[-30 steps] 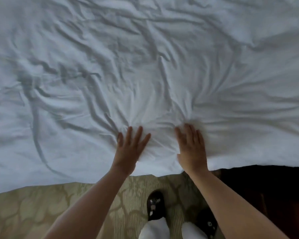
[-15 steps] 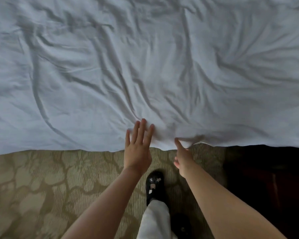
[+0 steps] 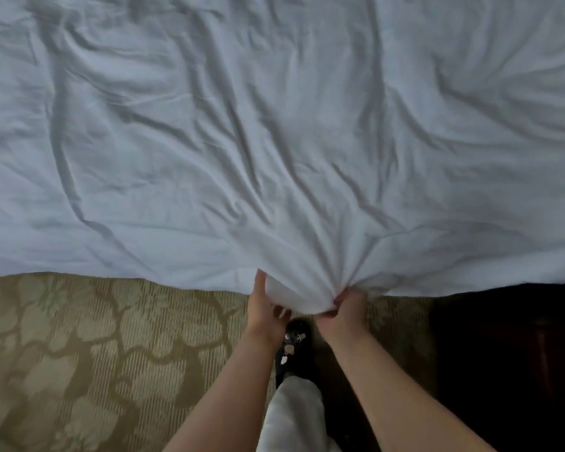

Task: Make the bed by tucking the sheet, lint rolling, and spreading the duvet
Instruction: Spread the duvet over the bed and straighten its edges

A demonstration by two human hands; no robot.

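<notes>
Both hands, left (image 3: 265, 313) and right (image 3: 344, 309), grasp the duvet's (image 3: 274, 141) bunched near edge above the carpet (image 3: 95, 353).

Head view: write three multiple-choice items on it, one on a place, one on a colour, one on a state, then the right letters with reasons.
1. Where do the hands meet the sheet?
A. at its near edge, over the carpet
B. at its far edge
C. at its middle

2. What colour is the shoe?
A. red
B. black
C. yellow

3. How is the right hand?
A. flat on the sheet
B. hanging free
C. closed on a bunch of sheet

Answers:
1 A: both the left hand and the right hand sit at the hem, where the sheet ends above the carpet.
2 B: the shoe between the forearms is black with small pale charms.
3 C: its fingers curl round gathered cloth, and creases fan out from that grip.
</notes>
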